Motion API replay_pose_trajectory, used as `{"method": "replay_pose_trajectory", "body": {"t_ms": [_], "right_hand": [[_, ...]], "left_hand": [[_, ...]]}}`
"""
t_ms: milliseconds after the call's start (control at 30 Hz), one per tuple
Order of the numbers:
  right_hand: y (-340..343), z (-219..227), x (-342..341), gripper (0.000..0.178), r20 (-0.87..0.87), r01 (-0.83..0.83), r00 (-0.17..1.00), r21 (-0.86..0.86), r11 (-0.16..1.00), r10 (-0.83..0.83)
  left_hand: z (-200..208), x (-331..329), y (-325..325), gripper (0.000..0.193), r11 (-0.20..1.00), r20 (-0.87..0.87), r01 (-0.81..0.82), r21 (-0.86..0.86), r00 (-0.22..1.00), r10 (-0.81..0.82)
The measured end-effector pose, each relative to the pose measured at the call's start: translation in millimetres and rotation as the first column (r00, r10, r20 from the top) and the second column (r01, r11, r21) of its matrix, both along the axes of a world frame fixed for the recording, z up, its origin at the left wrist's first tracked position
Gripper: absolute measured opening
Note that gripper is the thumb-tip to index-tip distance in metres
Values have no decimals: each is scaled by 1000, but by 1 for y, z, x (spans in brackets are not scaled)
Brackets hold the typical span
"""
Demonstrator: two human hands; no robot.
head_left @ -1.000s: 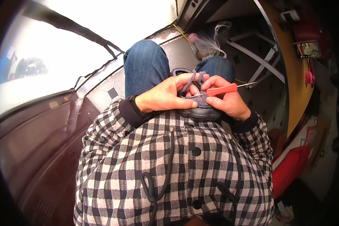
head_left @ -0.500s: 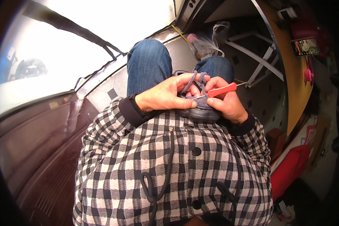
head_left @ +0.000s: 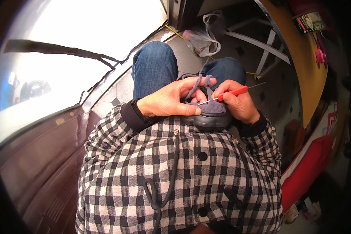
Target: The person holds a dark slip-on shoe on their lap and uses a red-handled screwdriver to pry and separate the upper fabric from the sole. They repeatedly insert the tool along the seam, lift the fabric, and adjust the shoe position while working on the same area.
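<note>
A small shoe with a fuzzy grey-purple upper and a thick black sole rests in front of my chest, toe toward me. My left hand grips it from the left, thumb pressed on the upper near the toe. Thick grey-purple yarn loops over its outstretched index finger. In my right hand is a crochet hook with a red handle and a thin metal shaft at both ends, pinched between thumb and fingers. The hook's left end lies across the shoe's opening; its exact tip contact is unclear.
My jeans-clad knees are beyond the shoe. A clear plastic bag sits on the tiled floor, near white metal legs. At right, a phone stands by a yellow-brown tabletop; a red bag lies below.
My right hand has tilted the hook, and its handle has turned a little with the fingers. The left hand keeps its hold on the shoe. The whole view has shifted slightly.
</note>
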State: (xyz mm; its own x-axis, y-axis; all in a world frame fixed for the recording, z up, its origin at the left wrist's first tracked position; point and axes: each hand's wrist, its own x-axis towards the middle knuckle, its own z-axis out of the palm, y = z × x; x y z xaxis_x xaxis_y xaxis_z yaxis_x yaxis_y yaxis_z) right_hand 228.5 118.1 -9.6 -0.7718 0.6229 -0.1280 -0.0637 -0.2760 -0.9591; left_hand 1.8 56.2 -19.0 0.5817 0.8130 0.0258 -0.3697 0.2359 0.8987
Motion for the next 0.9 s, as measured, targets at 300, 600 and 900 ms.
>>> {"method": "replay_pose_trajectory", "body": {"t_ms": [300, 600, 900], "right_hand": [[7, -1, 7, 27, -28, -101, 995, 2, 995, 101], [16, -9, 6, 21, -111, -135, 984, 27, 991, 137], [17, -26, 23, 23, -145, -131, 982, -31, 991, 125]], "left_hand": [[3, -4, -5, 81, 991, -84, 70, 111, 995, -61], [17, -7, 1, 78, 985, -219, 73, 157, 975, -38], [12, 12, 8, 79, 980, -297, 101, 173, 954, -46]]}}
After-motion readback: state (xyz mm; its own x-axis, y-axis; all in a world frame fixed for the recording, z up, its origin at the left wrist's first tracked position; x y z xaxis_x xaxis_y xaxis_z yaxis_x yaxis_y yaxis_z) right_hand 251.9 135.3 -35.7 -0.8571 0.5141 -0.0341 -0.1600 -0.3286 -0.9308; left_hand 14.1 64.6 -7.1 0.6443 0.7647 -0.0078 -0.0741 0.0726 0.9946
